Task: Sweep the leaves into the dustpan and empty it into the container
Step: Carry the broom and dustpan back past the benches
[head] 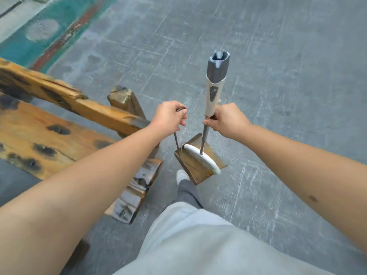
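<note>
My left hand [168,119] grips the thin wire handle of a rusty brown dustpan [206,165], which hangs just above the grey floor in front of my foot. My right hand [226,121] grips the long handle of a broom [215,92], whose white and grey top end points toward me. The broom's white head [201,158] lies across the inside of the dustpan. No leaves and no container show in this view.
A weathered orange wooden bench [51,133] with dark burn marks stands at the left, its end close to my left arm. My white shoe [181,175] and grey trouser leg are below the dustpan. Grey paved floor [278,76] spreads right and ahead; a green painted strip [59,22] runs at the far left.
</note>
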### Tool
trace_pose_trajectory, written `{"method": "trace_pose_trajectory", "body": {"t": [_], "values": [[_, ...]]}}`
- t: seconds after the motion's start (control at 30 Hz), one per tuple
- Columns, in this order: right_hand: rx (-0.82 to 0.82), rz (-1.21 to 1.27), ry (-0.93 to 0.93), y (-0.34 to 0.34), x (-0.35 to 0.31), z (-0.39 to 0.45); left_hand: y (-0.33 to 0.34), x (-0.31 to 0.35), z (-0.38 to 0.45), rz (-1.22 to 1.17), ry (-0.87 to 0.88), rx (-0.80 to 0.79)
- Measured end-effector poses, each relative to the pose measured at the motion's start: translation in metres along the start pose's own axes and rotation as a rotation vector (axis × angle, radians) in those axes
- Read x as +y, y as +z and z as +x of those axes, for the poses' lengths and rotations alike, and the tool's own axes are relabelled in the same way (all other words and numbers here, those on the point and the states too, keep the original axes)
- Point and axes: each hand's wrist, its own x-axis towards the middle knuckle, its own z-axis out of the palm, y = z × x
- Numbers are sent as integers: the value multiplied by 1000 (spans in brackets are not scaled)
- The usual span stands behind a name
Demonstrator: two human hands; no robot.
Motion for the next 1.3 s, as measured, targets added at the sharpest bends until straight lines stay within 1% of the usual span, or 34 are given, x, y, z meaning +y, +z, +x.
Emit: {"method": "trace_pose_trajectory", "body": {"t": [0.1, 0.23, 0.37, 0.47, 0.53, 0.63, 0.77, 0.87, 1.0, 1.13, 1.2, 1.3], "values": [[22, 20, 36, -11, 12, 85, -20, 13, 76, 13, -4, -19], [-22, 1, 46, -26, 15, 183, -52, 25, 159, 17, -52, -70], [30, 91, 0, -35, 12, 272, -83, 30, 224, 93, -59, -13], [-67, 241, 16, -35, 5, 348, -115, 27, 273, 284, -44, 62], [-138, 303, -24, -31, 2, 401, -135, 18, 305, 424, -74, 101], [-248, 347, -144, -22, -7, 472, -159, 0, 343, 440, -152, 122], [-451, 387, -270, -10, -23, 549, -188, -20, 375, 420, -257, 187], [-613, 295, -389, 5, -43, 594, -209, -40, 389, 377, -351, 263], [-763, 213, -572, 29, -79, 638, -242, -76, 401, 299, -456, 376], [-772, 95, -760, 62, -110, 667, -266, -126, 412, 218, -549, 445], [-775, 95, -797, 79, -119, 677, -271, -147, 415, 184, -577, 442], [-851, 31, -820, 115, -135, 692, -278, -185, 415, 127, -648, 465]]}}
